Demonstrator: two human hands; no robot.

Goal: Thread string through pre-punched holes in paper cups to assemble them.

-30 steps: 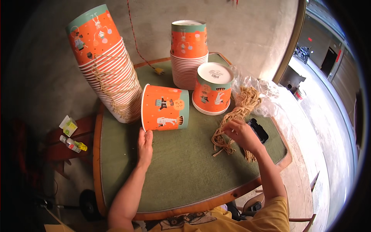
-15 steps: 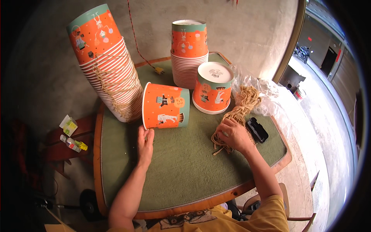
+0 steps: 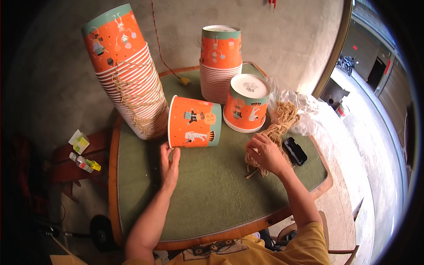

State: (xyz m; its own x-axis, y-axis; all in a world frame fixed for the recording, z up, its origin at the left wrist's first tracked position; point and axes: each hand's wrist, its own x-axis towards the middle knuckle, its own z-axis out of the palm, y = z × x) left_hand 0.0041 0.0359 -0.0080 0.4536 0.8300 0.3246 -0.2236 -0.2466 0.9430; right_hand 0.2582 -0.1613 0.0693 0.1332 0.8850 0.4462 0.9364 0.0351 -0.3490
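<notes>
left hand [image 3: 169, 171] is loosely spread; right hand [image 3: 266, 154] curls inward, its pinch unclear. on the green table [image 3: 203, 190], an orange paper bucket [image 3: 194, 121] lies sideways, rim at the left fingertips: probably light, stiff, dentable, best held there. by the right, soft-looking twine [image 3: 285, 117] suits a 1-strand pinch.

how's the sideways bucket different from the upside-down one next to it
The sideways bucket is turned with its base toward the right; the upside-down bucket shows its white base on top. The left hand is at the sideways bucket's rim, while no hand touches the upside-down bucket. Both are orange with green bands.
</notes>
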